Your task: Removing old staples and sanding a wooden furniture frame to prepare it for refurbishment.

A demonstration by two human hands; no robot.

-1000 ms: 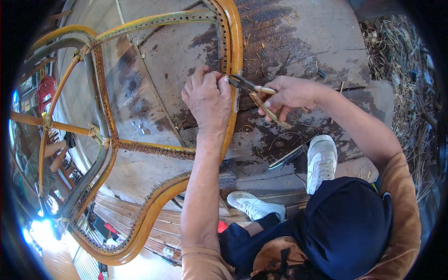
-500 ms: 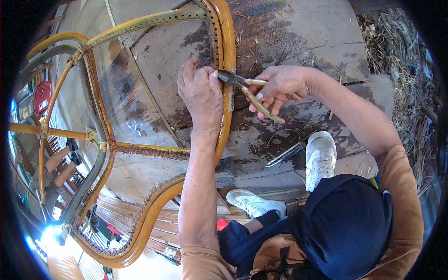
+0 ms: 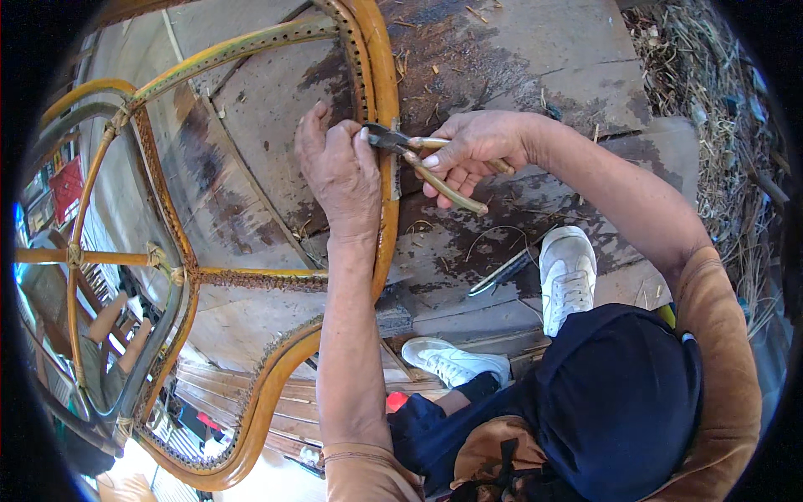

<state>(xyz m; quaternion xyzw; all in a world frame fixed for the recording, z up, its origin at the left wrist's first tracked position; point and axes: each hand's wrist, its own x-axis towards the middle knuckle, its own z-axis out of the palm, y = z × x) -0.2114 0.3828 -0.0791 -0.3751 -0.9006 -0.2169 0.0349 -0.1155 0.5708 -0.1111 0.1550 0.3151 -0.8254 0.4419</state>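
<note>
The right hand (image 3: pixel 477 155) curls its fingers around spread-handled pliers (image 3: pixel 398 143). The left hand (image 3: pixel 339 176) bends its fingers beside their tip; whatever they pinch is hidden. The curved, hole-lined, yellow-brown frame (image 3: pixel 386 96) spans stained boards (image 3: pixel 535 92).

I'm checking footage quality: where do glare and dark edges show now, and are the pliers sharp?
Head view: glare washes out the lower left, beside the frame; head view: corners curve into black; head view: pliers look fairly sharp.

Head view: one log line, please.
left hand: at curved frame; right hand: holding pliers, handles spread; pliers' head: near left thumb
</note>
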